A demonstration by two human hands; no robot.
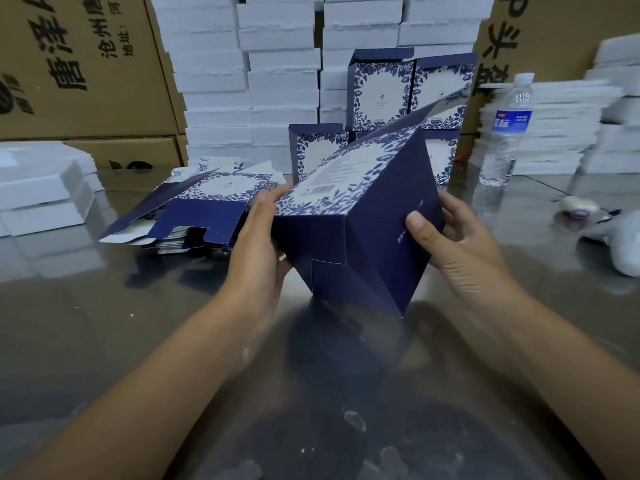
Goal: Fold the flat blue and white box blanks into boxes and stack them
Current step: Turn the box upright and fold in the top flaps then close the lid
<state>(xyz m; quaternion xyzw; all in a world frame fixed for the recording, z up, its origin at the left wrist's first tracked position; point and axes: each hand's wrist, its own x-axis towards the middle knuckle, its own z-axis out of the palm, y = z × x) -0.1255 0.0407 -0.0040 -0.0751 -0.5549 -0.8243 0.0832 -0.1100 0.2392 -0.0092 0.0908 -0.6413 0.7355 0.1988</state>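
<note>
Shiny grey table point(104, 323) — white foam stacks point(242, 81) behind. Both hands grip a half-folded blue box point(360, 216) tilted above it: left hand point(259, 244) curled round one side, right hand point(450, 244) thumb-pinching the other. Flat blanks point(194, 209) lie left — finished boxes point(381, 95) stacked behind.

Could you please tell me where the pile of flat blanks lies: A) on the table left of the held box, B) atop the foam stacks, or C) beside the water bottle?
A: the flat blanks lie on the table, left of the held box.
</note>
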